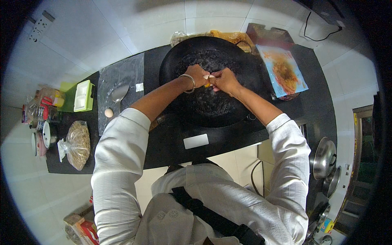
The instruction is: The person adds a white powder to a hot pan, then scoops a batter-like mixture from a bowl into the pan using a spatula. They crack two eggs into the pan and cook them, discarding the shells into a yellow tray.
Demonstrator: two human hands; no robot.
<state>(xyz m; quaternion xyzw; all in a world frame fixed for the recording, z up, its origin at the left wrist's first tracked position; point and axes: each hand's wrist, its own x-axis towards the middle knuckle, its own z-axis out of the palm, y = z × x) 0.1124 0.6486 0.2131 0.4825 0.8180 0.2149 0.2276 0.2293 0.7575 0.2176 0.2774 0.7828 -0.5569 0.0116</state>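
Black glossy counter (212, 143): both hands (211, 78) split an eggshell (208, 80) over round wok (212, 57).

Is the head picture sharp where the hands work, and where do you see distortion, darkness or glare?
Head view: the left hand and right hand with the cracked egg over the black pan are fairly sharp; the counter edges bend toward the rim, the corners are black, and the white sleeves look very bright.

Spoon (119, 93), spare egg (108, 112), perhaps grain bag (77, 144)
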